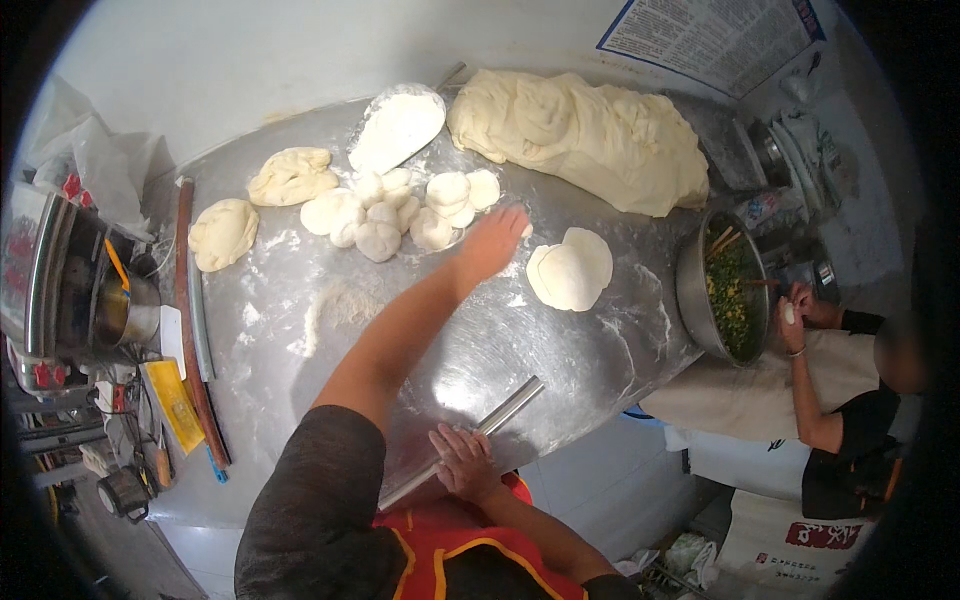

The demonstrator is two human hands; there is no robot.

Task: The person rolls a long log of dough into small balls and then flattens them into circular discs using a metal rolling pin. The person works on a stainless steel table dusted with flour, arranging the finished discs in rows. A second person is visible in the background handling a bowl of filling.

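Note:
My left hand (493, 241) is stretched over the floured metal table, blurred, with a small pale bit of dough (527, 231) at its fingertips; whether it grips this I cannot tell. Just right of it lie overlapping flat rounds of dough (568, 276). To its left are several small dough rounds (448, 193), clustered and partly overlapping. Near the table's front edge my right hand (463, 459) lies around a shiny metal rolling pin (511, 405), which slants up to the right. White flour (397, 129) sits in a container at the back.
A large dough mass (585, 142) fills the back right; two dough lumps (223, 234) lie left. A wooden rod (185, 300) and yellow scraper (174, 401) line the left edge. At right, a co-worker (847, 405) holds a small pale piece beside a metal bowl (684, 289) of chopped greens.

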